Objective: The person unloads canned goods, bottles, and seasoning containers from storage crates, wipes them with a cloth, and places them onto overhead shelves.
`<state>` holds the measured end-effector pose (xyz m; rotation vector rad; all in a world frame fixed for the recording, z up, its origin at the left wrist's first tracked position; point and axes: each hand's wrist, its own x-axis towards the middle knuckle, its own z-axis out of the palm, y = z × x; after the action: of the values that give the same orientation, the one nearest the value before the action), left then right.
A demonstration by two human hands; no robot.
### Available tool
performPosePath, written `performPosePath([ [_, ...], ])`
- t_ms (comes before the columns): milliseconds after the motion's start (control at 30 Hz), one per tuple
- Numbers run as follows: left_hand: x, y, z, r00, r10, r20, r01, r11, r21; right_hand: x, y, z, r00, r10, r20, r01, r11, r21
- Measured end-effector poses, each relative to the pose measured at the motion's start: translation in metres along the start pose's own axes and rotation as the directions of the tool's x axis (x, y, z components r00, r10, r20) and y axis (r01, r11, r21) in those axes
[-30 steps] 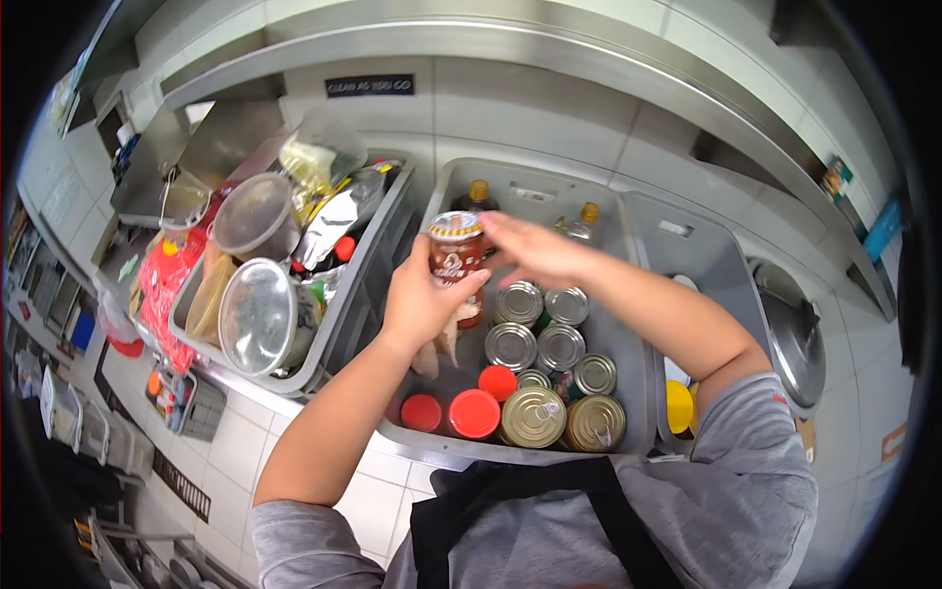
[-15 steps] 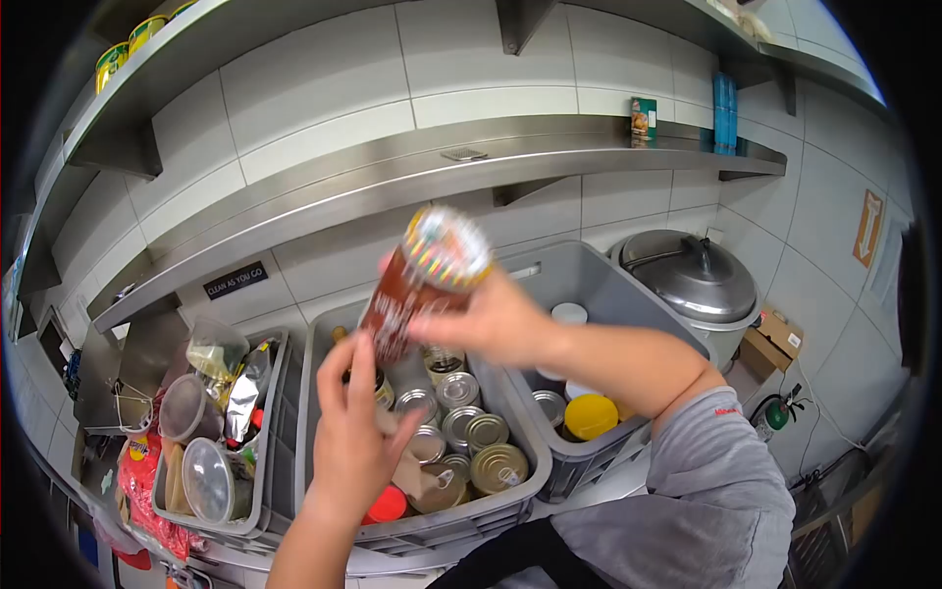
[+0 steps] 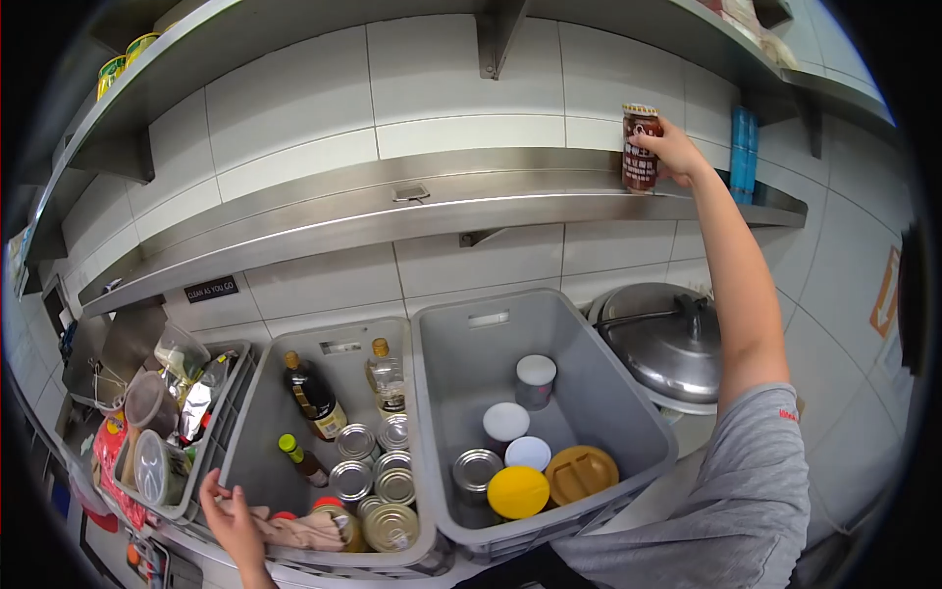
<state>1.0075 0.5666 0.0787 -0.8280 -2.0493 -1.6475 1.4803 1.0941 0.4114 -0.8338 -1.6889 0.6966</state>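
My right hand (image 3: 671, 153), at the end of a raised arm, is wrapped round a brown jar (image 3: 641, 157) with white lettering and a patterned lid. The jar is upright at the metal shelf (image 3: 520, 187); whether it bears on the shelf I cannot tell. Low on the left, my left hand (image 3: 234, 522) has its fingers partly spread, with a crumpled beige cloth (image 3: 302, 528) hanging at its thumb side. That cloth lies over the front of the left grey bin (image 3: 265, 417), near a red-lidded jar (image 3: 334, 515) and several tins (image 3: 392, 527).
Bottles (image 3: 312, 398) stand in the left bin. The right grey bin (image 3: 451, 373) holds several lidded containers, one yellow-topped (image 3: 518, 492). A crate (image 3: 186, 506) of tubs is at far left, a large lidded pot (image 3: 667, 344) at right. Blue cylinders (image 3: 743, 155) stand on the shelf.
My right hand has carried the jar up and right from above the left bin to the shelf, covering the green box's spot. My left hand has dropped down and left, away from the jar.
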Motion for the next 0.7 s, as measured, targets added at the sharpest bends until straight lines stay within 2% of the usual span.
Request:
performPosePath([
  [67,0.002,-0.006,0.000,1.000,-0.008,-0.022,0.009,0.998,0.064,0.016,0.025,-0.008,0.994,0.059,0.089,-0.061,0.998,0.020],
  [100,0.000,-0.006,0.000,0.998,-0.025,-0.053,0.030,0.996,0.084,0.004,0.015,-0.005,0.997,0.061,-0.038,-0.068,0.970,-0.232],
  [133,-0.001,-0.004,0.000,0.996,-0.039,-0.083,0.047,0.994,0.102,0.009,0.030,-0.007,0.997,0.064,-0.033,-0.070,0.971,-0.228],
  [167,0.000,-0.006,-0.001,0.996,-0.038,-0.083,0.047,0.993,0.106,0.016,0.046,-0.011,0.950,-0.260,-0.172,0.161,0.882,-0.443],
  [200,-0.001,-0.009,-0.002,0.994,-0.045,-0.102,0.054,0.995,0.088,0.013,0.048,-0.010,0.787,-0.576,-0.219,0.315,0.682,-0.661],
  [233,-0.001,-0.012,-0.001,0.991,-0.055,-0.124,0.064,0.996,0.068,0.008,0.049,-0.012,0.765,-0.606,-0.219,0.319,0.652,-0.688],
  [267,-0.001,-0.014,0.001,0.990,-0.061,-0.126,0.070,0.995,0.066,0.000,0.038,-0.009,0.764,-0.609,-0.213,0.325,0.648,-0.689],
  [300,-0.001,-0.016,0.002,0.989,-0.056,-0.136,0.068,0.994,0.081,-0.007,0.029,-0.005,0.917,-0.396,-0.042,0.263,0.683,-0.681],
  [333,-0.001,-0.016,0.002,0.989,-0.049,-0.142,0.063,0.993,0.100,-0.009,0.028,-0.002,0.982,-0.139,0.132,0.191,0.702,-0.686],
  [367,-0.001,-0.015,0.001,0.990,-0.052,-0.131,0.069,0.989,0.131,-0.007,0.036,0.001,0.959,-0.200,0.202,0.284,0.683,-0.673],
  [400,-0.001,-0.013,0.001,0.991,-0.054,-0.123,0.071,0.988,0.136,-0.005,0.039,0.001,0.961,-0.190,0.203,0.278,0.684,-0.675],
  [467,-0.002,-0.012,0.001,0.990,-0.061,-0.127,0.074,0.992,0.104,0.002,0.037,0.003,0.982,-0.069,0.177,0.168,0.753,-0.636],
  [500,-0.002,-0.012,0.001,0.991,-0.063,-0.120,0.076,0.992,0.104,0.008,0.044,0.004,0.963,-0.064,0.264,0.225,0.729,-0.646],
  [533,-0.003,-0.011,0.001,0.990,-0.072,-0.123,0.084,0.992,0.090,0.010,0.048,0.000,0.963,-0.058,0.265,0.223,0.726,-0.651],
  [600,-0.003,-0.013,0.002,0.987,-0.097,-0.126,0.107,0.991,0.075,0.000,0.032,0.008,0.983,-0.041,0.178,0.153,0.719,-0.678],
  [633,-0.003,-0.015,0.003,0.992,-0.051,-0.114,0.056,0.997,0.044,0.016,0.050,0.003,0.959,-0.182,0.216,0.275,0.780,-0.562],
  [667,-0.006,-0.015,0.000,0.994,-0.016,-0.107,0.019,0.999,0.026,0.015,0.049,0.009,0.950,-0.283,0.129,0.304,0.755,-0.581],
  [700,-0.008,-0.002,0.000,0.994,-0.043,-0.098,0.042,0.999,-0.016,0.007,0.042,0.021,0.912,-0.406,0.049,0.336,0.676,-0.655],
])
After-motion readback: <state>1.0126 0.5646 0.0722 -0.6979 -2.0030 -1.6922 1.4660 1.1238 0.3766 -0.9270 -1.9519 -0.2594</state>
